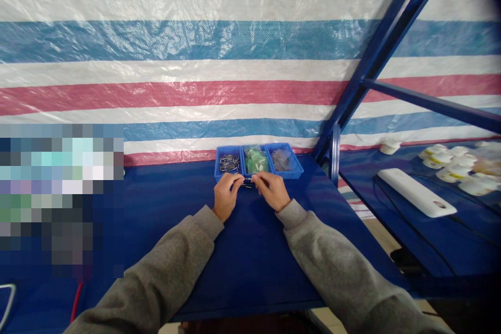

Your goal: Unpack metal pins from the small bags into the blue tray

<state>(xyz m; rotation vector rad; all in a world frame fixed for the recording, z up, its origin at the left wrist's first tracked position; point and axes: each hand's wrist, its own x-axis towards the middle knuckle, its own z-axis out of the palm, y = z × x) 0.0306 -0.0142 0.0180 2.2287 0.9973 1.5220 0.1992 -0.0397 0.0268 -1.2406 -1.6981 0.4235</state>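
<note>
My left hand (226, 195) and my right hand (273, 190) meet in front of three blue bins, fingers pinched on the two ends of a small thin metal piece (247, 179). The left bin holds many small metal pins (229, 163). Green packets (255, 159) fill the middle bin, and clear plastic pieces (281, 160) lie in the right bin. Just below the held piece, a few dark slim pieces (246, 186) rest on the blue table (250, 261).
A blue metal frame (360, 81) rises at the right. Beyond it, a second blue table carries a long white device (415, 192), cables and several white and yellow rolls (456, 166). A striped sheet (195, 68) hangs behind. The left side is pixelated above a red cable (77, 300).
</note>
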